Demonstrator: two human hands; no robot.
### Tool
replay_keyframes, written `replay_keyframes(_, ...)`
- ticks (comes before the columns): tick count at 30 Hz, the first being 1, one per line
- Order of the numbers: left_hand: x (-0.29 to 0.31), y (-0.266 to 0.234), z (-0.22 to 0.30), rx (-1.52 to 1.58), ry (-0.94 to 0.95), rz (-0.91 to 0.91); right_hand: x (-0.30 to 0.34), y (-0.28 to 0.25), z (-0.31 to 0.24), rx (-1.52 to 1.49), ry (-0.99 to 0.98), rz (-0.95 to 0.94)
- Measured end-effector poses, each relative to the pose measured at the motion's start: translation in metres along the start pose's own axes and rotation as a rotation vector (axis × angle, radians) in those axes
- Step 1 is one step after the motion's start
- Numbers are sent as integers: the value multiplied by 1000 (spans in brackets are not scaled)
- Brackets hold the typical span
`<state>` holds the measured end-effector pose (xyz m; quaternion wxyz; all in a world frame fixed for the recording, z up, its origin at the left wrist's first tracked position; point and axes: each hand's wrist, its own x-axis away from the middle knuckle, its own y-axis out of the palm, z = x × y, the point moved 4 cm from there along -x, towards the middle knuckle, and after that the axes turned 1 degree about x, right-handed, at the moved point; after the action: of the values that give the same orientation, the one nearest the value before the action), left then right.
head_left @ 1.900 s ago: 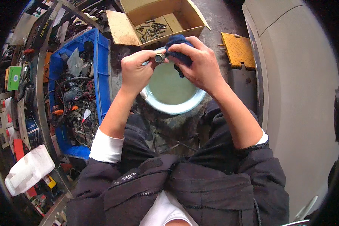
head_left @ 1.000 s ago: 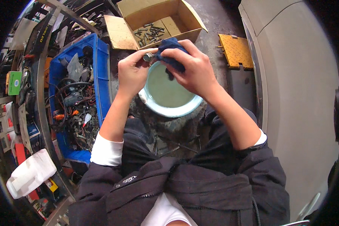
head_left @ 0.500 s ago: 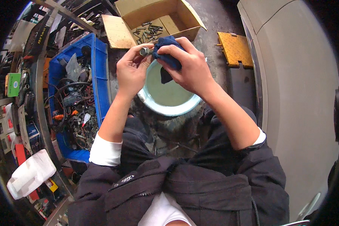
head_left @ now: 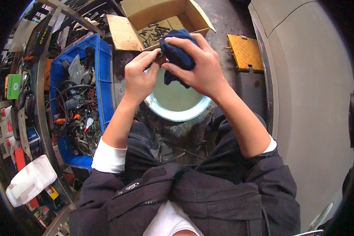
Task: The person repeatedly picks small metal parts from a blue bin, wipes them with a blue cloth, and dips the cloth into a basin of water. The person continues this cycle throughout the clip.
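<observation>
My right hand [head_left: 206,65] is wrapped round a dark blue cloth [head_left: 179,55], with one end of the cloth hanging down. Just left of it, the fingers of my left hand [head_left: 141,74] pinch a metal bolt, now nearly hidden between fingertips and cloth. Both hands are close together above a pale basin [head_left: 177,115] of cloudy greenish water. Beyond them, an open cardboard box [head_left: 122,33] has several dark bolts [head_left: 153,34] lying in it.
A blue crate [head_left: 105,78] full of wires and metal parts stands to my left, beside shelving with a white plastic jug [head_left: 31,181]. On the right are a yellow tread-patterned ramp [head_left: 246,53] and a large beige panel [head_left: 306,98].
The bolt's shiny end showed at my left fingertips before; now it is covered. My right hand has turned, and the cloth sits bunched higher with a flap below.
</observation>
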<state>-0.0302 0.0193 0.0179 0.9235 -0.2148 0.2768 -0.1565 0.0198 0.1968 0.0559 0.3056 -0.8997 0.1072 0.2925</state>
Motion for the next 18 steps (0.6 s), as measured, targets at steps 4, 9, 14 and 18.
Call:
replay_keyframes(4, 5, 2, 1, -141, 71, -6, 5, 4, 7, 135, 87, -83)
replay_keyframes(9, 2, 4, 6, -27, -11, 42, 4, -2, 3, 221, 51, -102)
replay_keyframes(14, -2, -4, 8, -43, -9, 52, 3, -5, 8, 277, 111, -99)
replay_keyframes(18, 0, -3, 13, -96, 38, 37, 5, 0, 8, 221, 83, -65)
